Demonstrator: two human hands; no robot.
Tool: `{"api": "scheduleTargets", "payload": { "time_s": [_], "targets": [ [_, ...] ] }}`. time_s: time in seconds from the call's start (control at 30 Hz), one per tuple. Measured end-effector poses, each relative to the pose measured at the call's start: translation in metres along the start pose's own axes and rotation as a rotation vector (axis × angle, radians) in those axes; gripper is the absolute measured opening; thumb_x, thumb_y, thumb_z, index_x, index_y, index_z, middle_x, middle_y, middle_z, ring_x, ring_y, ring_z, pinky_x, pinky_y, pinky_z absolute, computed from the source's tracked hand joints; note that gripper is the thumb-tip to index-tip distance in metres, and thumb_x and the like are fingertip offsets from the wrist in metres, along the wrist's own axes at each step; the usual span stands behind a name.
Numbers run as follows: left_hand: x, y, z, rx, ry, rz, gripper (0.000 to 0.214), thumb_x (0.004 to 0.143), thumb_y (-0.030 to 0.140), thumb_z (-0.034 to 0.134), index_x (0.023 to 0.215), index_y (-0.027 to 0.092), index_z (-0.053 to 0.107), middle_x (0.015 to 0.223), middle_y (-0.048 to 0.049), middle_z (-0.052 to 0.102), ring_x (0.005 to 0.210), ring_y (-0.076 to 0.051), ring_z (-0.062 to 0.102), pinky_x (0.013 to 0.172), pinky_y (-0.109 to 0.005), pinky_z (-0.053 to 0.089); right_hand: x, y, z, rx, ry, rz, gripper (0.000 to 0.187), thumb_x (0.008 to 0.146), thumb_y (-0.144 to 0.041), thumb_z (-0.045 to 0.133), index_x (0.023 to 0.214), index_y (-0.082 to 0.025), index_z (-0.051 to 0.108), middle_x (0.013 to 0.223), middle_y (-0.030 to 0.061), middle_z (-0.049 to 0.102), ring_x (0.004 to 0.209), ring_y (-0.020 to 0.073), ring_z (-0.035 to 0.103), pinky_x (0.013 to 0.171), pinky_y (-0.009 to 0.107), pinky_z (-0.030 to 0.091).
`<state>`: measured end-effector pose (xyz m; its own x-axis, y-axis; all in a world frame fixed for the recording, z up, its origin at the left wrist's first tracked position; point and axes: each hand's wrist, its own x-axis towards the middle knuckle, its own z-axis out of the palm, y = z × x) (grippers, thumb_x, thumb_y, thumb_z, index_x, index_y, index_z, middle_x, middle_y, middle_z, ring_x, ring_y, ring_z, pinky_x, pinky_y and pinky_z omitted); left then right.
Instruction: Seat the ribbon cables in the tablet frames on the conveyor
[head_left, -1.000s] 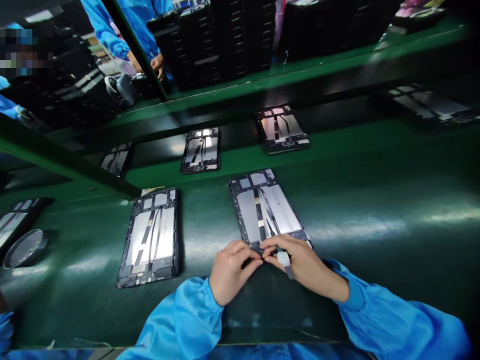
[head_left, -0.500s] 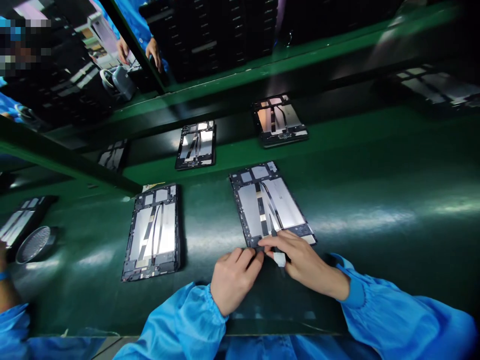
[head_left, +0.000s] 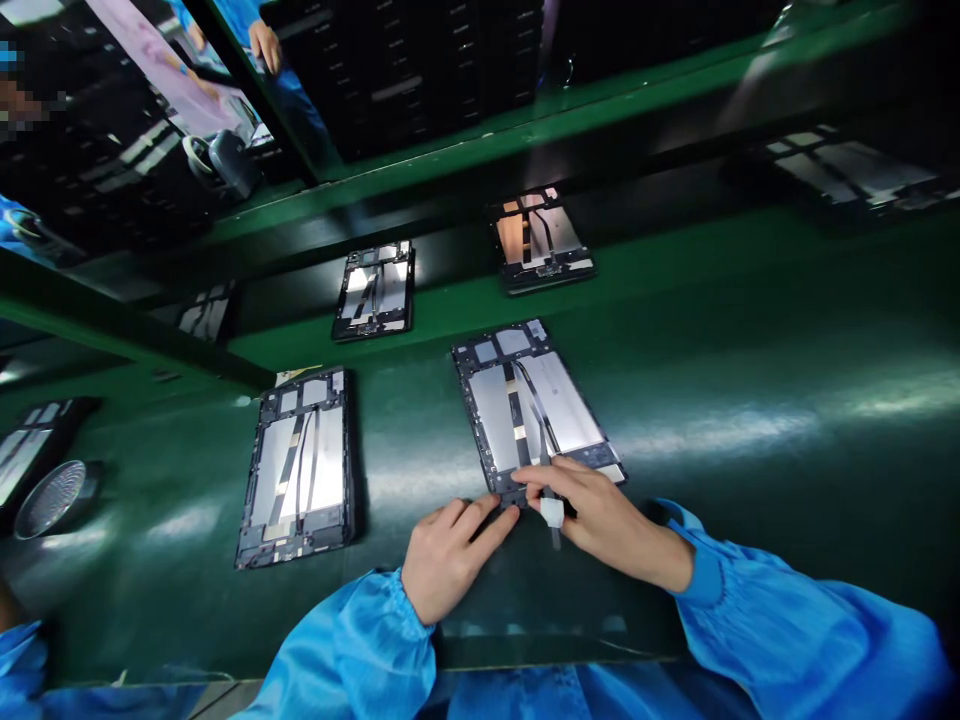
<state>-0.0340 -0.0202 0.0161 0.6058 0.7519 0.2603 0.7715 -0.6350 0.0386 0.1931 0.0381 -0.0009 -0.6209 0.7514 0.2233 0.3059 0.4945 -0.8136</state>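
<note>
An opened tablet chassis [head_left: 534,405] with silver plates and flat cables lies face down on the green bench in front of me. My right hand [head_left: 600,515] is closed on a thin dark tool with a white band [head_left: 552,512], its tip at the chassis's near edge. My left hand [head_left: 446,555] rests beside it, fingers stretched flat, their tips touching the near left corner of the chassis. Both arms are in blue sleeves.
A second opened chassis [head_left: 300,468] lies to the left. Two more [head_left: 373,290] [head_left: 541,240] sit farther back on the belt, with others at the left edge [head_left: 22,462] and far right [head_left: 847,175]. A round mesh dish [head_left: 51,497] is at left. Stacked black trays [head_left: 420,70] stand behind.
My left hand has drawn back slightly and its fingers have flattened. My right hand with the tool has stayed at the chassis's near edge. The view has shifted a little.
</note>
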Motion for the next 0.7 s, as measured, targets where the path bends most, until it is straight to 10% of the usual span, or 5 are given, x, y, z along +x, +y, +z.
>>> {"api": "scheduleTargets", "payload": {
  "time_s": [0.47,0.7],
  "targets": [
    [0.002,0.013,0.005,0.031,-0.044,-0.072,0.037,0.099,0.015,0.038,0.131,0.021,0.055,0.113,-0.0102,0.061,0.085,-0.019,0.059,0.066,-0.029,0.054,-0.022,-0.015,-0.022,0.402,0.116,0.255,0.028,0.101,-0.031,0.052,0.126,-0.027,0.064,0.1,0.0058,0.066,0.065,0.0134,0.064,0.053,0.023,0.059],
    [0.0,0.012,0.006,0.016,-0.053,-0.092,0.037,0.099,0.016,0.041,0.133,0.024,0.053,0.113,-0.0093,0.06,0.087,-0.018,0.059,0.067,-0.026,0.054,-0.019,-0.018,-0.018,0.312,0.068,0.187,0.019,0.097,-0.029,0.057,0.108,-0.023,0.071,0.103,0.0062,0.071,0.089,0.0218,0.069,0.073,0.031,0.06]
  ]
}}
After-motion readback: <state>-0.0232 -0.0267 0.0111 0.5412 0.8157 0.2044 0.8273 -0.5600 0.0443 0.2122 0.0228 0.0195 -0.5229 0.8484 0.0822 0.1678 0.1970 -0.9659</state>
